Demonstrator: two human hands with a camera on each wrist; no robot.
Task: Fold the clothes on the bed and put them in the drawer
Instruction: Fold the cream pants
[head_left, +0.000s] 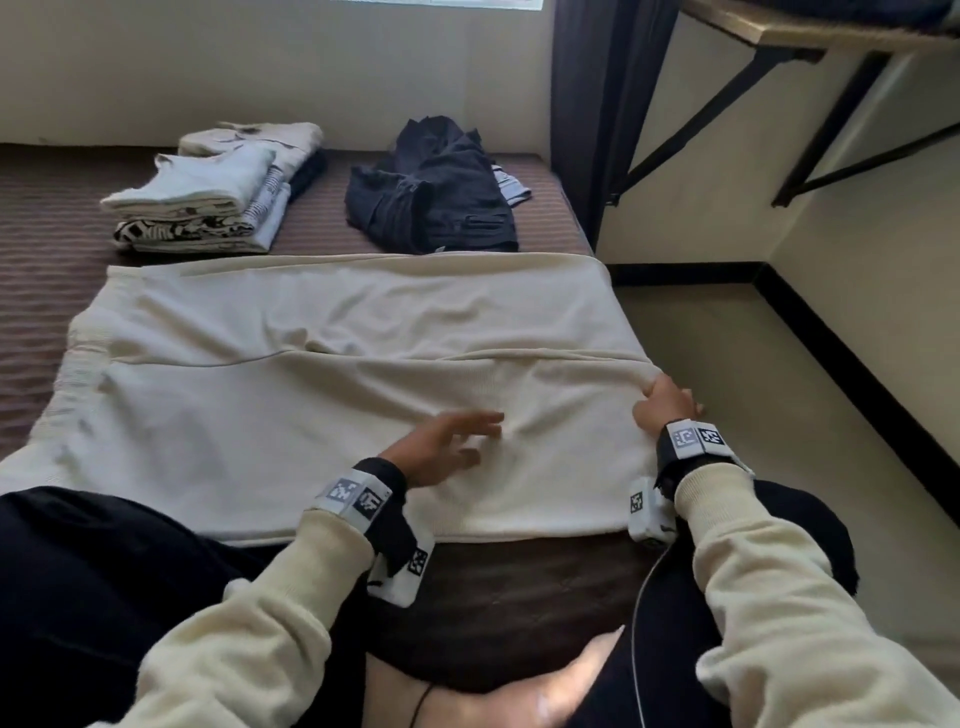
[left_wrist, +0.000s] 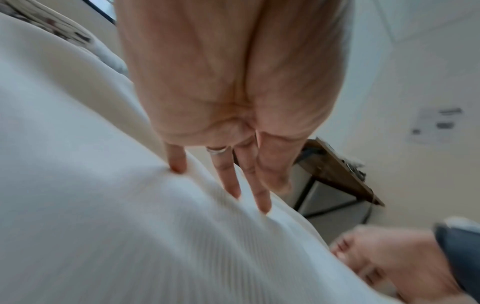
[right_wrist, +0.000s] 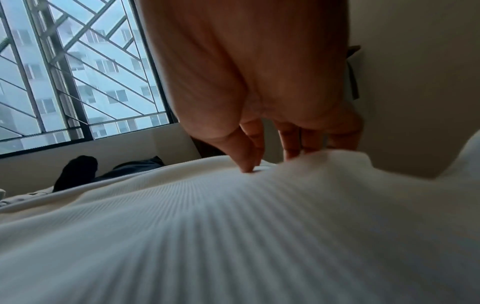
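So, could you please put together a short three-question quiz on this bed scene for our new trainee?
1. True or false: the left hand lies with straight fingers on the cream garment.
2. What is the right hand doing? A) resting on the floor B) pinching the cream garment's right edge C) lifting the dark clothes
3. Fill in: the folded stack lies to the ____ of the dark clothes pile in the head view.

Key: 1 true; 2 B; 3 left.
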